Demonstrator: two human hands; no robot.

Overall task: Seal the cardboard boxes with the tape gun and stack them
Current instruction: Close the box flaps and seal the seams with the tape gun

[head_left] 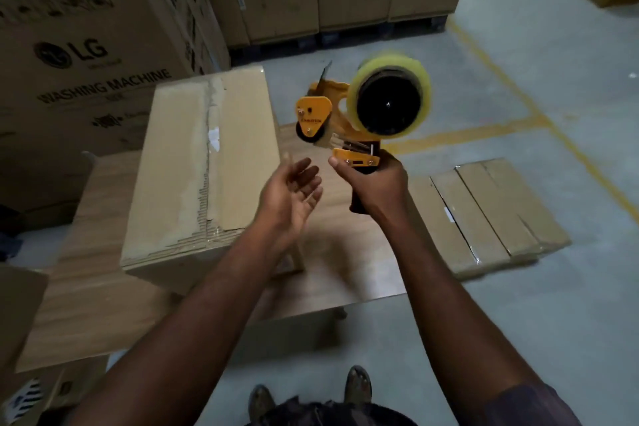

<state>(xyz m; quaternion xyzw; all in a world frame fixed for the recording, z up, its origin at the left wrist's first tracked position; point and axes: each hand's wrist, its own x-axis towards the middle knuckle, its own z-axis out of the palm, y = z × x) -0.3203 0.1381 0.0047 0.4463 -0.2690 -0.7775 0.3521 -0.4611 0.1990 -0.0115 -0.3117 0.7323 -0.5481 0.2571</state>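
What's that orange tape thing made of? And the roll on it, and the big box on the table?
The tape gun looks like painted metal, orange and smooth, with small screws showing; it could be hard plastic. The roll of tape looks like clear shiny plastic film, yellowish where layered. The box is brown cardboard, dull, with wavy ridges showing where its top is torn.

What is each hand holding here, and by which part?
The right hand grips the tape gun by its handle, below the tape roll. The left hand is open, palm up, holding nothing.
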